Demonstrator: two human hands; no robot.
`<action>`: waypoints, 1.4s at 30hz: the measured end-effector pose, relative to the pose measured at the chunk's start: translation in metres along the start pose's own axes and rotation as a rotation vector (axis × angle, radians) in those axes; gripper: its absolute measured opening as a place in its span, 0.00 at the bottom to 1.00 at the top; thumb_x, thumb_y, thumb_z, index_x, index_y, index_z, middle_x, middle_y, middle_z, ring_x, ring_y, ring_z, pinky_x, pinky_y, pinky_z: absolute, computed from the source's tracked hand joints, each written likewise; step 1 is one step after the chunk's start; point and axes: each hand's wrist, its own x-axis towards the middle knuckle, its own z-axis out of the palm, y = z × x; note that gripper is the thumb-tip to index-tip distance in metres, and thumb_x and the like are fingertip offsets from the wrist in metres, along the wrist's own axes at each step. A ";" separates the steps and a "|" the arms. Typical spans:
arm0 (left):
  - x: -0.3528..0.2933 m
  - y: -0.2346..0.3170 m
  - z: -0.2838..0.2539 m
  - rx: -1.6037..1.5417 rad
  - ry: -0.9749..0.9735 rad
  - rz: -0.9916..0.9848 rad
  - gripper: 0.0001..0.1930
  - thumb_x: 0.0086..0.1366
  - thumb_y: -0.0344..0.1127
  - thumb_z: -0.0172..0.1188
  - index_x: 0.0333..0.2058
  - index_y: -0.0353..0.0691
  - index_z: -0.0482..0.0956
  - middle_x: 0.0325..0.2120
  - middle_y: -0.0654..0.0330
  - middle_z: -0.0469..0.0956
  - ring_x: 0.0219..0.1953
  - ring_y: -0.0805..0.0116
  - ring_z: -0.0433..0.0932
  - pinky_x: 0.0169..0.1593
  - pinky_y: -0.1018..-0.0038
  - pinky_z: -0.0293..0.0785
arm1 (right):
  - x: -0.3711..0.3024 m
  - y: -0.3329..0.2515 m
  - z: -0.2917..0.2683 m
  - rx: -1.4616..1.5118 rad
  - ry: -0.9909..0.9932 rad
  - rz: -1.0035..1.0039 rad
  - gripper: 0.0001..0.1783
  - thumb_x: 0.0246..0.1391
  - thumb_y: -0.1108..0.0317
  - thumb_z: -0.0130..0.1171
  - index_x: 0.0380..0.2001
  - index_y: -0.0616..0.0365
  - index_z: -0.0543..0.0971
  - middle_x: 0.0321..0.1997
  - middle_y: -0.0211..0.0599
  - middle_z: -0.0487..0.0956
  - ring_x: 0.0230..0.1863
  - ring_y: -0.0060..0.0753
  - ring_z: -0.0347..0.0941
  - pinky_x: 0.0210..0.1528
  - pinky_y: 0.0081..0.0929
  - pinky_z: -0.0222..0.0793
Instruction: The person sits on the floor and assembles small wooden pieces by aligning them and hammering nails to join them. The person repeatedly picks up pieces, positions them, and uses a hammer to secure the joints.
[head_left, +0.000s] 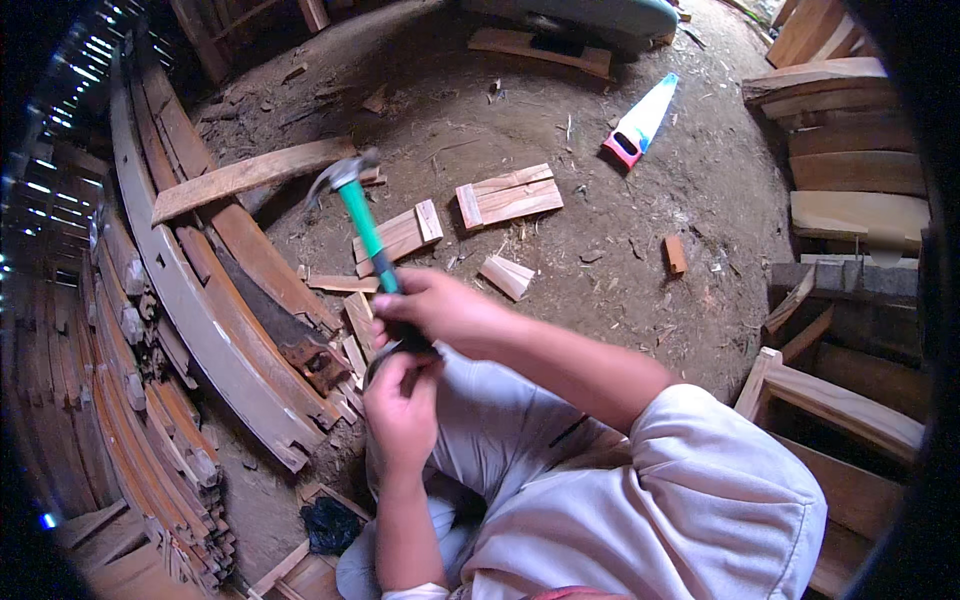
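A claw hammer with a green and black handle is raised in front of me, its metal head pointing away. My right hand is closed around the dark grip. At the butt end of that grip, my left hand is closed with bent fingers; the handle's end is partly hidden between the hands. Just beyond the hammer lie two flat assemblies of pale wood, a left one and a right one. A small pale wood block rests nearer to me on the dirt floor.
A handsaw with a red handle lies far right on the floor. A small brown block is nearer. Long boards are piled on the left, with another saw among them. Stacked planks and a wooden frame stand right.
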 end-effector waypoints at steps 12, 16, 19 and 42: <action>0.220 0.017 0.081 -0.052 -0.172 -0.093 0.08 0.71 0.35 0.69 0.43 0.37 0.88 0.37 0.65 0.88 0.39 0.79 0.81 0.42 0.78 0.74 | -0.152 0.063 -0.289 -1.624 1.026 -0.176 0.13 0.65 0.70 0.58 0.51 0.61 0.75 0.48 0.56 0.79 0.50 0.65 0.77 0.49 0.57 0.73; 0.310 -0.028 0.080 -0.061 0.143 0.108 0.07 0.67 0.31 0.70 0.38 0.33 0.87 0.30 0.60 0.87 0.32 0.73 0.82 0.39 0.72 0.77 | -0.175 0.084 -0.302 -1.712 0.964 0.074 0.23 0.63 0.73 0.58 0.61 0.61 0.73 0.58 0.54 0.74 0.62 0.62 0.71 0.60 0.51 0.71; 0.319 -0.087 0.098 0.328 0.246 0.170 0.09 0.68 0.34 0.70 0.41 0.35 0.87 0.35 0.54 0.89 0.39 0.65 0.87 0.47 0.67 0.79 | -0.187 0.098 -0.320 -1.959 0.981 -0.040 0.28 0.59 0.74 0.60 0.64 0.60 0.72 0.60 0.53 0.73 0.66 0.60 0.68 0.66 0.53 0.66; 0.312 -0.121 0.068 0.343 -0.256 0.081 0.11 0.67 0.36 0.70 0.42 0.35 0.87 0.35 0.54 0.89 0.37 0.66 0.85 0.46 0.68 0.79 | 0.094 -0.033 -0.315 -1.853 0.189 -0.444 0.50 0.36 0.60 0.84 0.68 0.38 0.77 0.75 0.39 0.71 0.75 0.58 0.64 0.75 0.59 0.61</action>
